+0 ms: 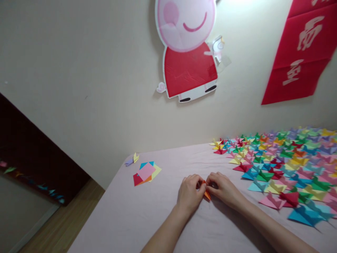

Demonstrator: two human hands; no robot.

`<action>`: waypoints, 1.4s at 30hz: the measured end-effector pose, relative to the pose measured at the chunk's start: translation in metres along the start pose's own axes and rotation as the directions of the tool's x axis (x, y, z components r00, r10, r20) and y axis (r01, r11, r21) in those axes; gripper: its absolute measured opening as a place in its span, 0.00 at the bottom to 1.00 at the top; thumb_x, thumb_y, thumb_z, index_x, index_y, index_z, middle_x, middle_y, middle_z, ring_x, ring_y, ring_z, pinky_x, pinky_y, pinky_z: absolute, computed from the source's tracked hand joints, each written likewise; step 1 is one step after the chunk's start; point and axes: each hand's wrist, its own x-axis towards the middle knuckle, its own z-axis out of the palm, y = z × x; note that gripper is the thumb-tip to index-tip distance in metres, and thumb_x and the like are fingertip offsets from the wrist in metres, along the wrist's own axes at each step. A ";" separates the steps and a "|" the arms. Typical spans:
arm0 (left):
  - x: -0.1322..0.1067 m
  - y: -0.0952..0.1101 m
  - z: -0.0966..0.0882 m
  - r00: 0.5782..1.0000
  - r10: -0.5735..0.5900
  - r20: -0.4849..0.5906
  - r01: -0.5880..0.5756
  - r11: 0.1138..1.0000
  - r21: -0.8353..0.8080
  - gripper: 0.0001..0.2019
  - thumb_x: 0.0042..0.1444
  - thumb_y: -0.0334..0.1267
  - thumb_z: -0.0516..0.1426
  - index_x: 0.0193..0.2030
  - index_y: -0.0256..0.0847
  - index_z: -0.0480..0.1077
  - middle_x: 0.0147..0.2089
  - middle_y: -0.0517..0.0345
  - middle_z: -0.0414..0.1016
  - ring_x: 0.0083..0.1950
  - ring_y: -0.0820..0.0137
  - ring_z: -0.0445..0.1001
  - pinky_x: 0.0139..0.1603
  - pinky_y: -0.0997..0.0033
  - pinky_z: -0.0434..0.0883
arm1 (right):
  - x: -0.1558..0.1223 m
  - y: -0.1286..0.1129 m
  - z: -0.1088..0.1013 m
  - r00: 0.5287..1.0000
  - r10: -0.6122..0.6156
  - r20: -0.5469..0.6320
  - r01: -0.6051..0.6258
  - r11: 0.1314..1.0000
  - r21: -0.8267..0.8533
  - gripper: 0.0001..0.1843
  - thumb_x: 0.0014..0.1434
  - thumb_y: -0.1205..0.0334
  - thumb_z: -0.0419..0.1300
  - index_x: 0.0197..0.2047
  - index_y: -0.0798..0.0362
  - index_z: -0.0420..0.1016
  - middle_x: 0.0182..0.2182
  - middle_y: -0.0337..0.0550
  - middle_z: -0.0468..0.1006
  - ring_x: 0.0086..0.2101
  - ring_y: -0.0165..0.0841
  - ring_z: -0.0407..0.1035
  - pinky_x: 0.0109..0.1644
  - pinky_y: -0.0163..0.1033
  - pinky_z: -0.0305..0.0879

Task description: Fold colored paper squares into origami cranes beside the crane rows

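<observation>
Both of my hands meet near the front middle of the cloth-covered table (113,218). Between them is a small folded piece of orange paper (207,195), its pointed end showing below the fingertips. My left hand (190,191) pinches it from the left with thumb and forefinger. From the right, my right hand (222,188) grips its upper part, also in a pinch. The fingers hide most of the folds. Left of my hands lies a loose stack of square paper sheets (146,171), with pink on top and red, orange, yellow and blue edges showing beneath.
Many folded paper cranes (286,168) in mixed colours cover the table's right side. A yellow and a purple folded piece (135,157) sit at the far left corner. Behind stands a wall with a cartoon pig cutout (191,70) and a red banner (297,56).
</observation>
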 end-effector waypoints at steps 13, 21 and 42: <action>-0.002 -0.003 0.001 1.000 0.010 0.006 -0.010 1.000 -0.028 0.09 0.62 0.35 0.53 0.31 0.43 0.70 0.33 0.61 0.75 0.37 0.68 0.71 0.41 0.70 0.63 | 0.001 0.002 -0.001 1.000 -0.018 0.004 0.018 1.000 -0.003 0.05 0.55 0.63 0.59 0.28 0.49 0.72 0.31 0.42 0.77 0.37 0.40 0.68 0.41 0.42 0.61; -0.005 -0.004 0.002 1.000 0.001 0.006 -0.001 1.000 -0.018 0.07 0.60 0.32 0.54 0.33 0.43 0.70 0.34 0.60 0.75 0.38 0.67 0.70 0.41 0.68 0.63 | 0.001 -0.002 -0.006 0.997 -0.049 0.055 0.050 0.999 -0.020 0.04 0.55 0.67 0.59 0.29 0.49 0.71 0.31 0.41 0.76 0.38 0.38 0.67 0.42 0.41 0.61; -0.004 -0.002 -0.016 0.991 0.020 0.130 0.005 0.982 -0.190 0.11 0.60 0.31 0.49 0.36 0.42 0.72 0.37 0.58 0.76 0.42 0.66 0.71 0.49 0.65 0.65 | 0.003 0.004 -0.006 0.996 -0.016 0.090 0.016 1.000 0.002 0.04 0.55 0.64 0.58 0.30 0.49 0.73 0.32 0.41 0.77 0.37 0.38 0.67 0.43 0.41 0.61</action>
